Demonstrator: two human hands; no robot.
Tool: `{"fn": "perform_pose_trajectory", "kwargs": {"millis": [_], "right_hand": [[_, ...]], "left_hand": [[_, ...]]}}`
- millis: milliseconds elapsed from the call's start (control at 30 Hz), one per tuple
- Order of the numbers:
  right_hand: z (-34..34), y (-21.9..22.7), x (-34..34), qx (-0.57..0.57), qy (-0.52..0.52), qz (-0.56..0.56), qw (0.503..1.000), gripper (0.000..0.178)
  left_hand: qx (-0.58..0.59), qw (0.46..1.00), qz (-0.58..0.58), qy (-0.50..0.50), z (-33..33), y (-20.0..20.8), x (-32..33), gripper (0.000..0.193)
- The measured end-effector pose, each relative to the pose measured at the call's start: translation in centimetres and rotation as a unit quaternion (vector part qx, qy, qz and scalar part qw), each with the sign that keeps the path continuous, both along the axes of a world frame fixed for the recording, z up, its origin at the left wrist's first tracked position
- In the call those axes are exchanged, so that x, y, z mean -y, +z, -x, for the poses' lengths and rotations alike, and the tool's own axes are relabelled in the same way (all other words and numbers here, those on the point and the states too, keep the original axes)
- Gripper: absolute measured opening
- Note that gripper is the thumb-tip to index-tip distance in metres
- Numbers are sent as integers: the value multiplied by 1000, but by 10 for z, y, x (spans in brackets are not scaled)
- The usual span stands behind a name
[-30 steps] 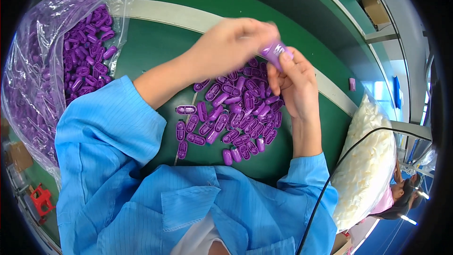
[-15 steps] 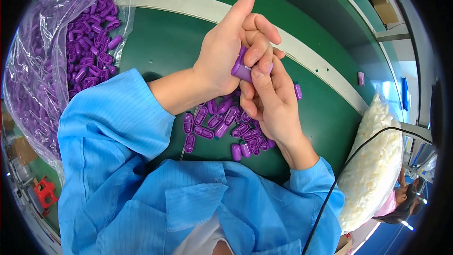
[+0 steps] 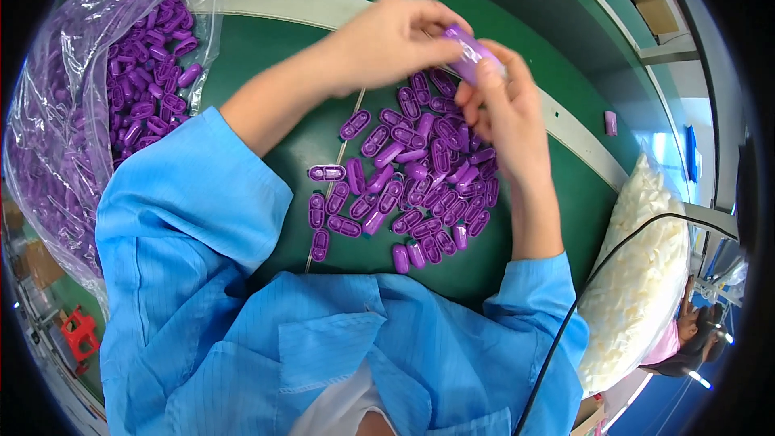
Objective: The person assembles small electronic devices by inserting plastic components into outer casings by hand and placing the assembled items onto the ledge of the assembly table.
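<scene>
Both hands are raised over the far side of the green table (image 3: 307, 48), closed on one glossy purple plastic casing (image 3: 466, 56). My left hand (image 3: 395, 42) pinches its upper left end between thumb and fingers. On its lower right end are the thumb and fingers of my right hand (image 3: 513, 101). Motion blurs the casing and fingertips somewhat. Below the hands a loose heap of small oval purple casings (image 3: 436, 157) is spread over the table, many showing a hollow side with an inner ring, others a smooth back.
At the left stands a large clear plastic bag (image 3: 60, 105) full of purple casings. A clear bag of cream-coloured pieces (image 3: 638, 299) leans at the right, with a black cable (image 3: 577, 295) running past it. One purple piece (image 3: 610, 123) lies at the far right.
Both hands have moved up and away with the casing, uncovering more of the heap. The left hand has turned from an upright open palm to a pinch on the casing's end.
</scene>
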State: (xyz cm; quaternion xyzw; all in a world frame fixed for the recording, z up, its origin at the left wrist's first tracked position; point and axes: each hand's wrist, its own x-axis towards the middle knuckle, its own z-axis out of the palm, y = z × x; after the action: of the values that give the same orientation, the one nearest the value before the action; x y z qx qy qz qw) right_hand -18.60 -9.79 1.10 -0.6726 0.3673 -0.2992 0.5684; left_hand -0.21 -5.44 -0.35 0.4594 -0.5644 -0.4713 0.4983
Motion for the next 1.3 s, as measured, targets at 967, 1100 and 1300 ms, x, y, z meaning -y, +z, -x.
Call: {"fn": "perform_pose_trajectory", "kwargs": {"millis": [967, 1100, 1300], "right_hand": [[156, -7, 177, -552, -179, 318, 750, 47], [101, 15, 118, -276, -115, 248, 922, 35], [24, 2, 39, 112, 63, -182, 975, 26]], "left_hand": [[463, 873, 153, 15, 8, 6, -29, 24], [436, 887, 150, -3, 9, 7, -30, 25], [217, 976, 6, 14, 7, 9, -21, 25]]}}
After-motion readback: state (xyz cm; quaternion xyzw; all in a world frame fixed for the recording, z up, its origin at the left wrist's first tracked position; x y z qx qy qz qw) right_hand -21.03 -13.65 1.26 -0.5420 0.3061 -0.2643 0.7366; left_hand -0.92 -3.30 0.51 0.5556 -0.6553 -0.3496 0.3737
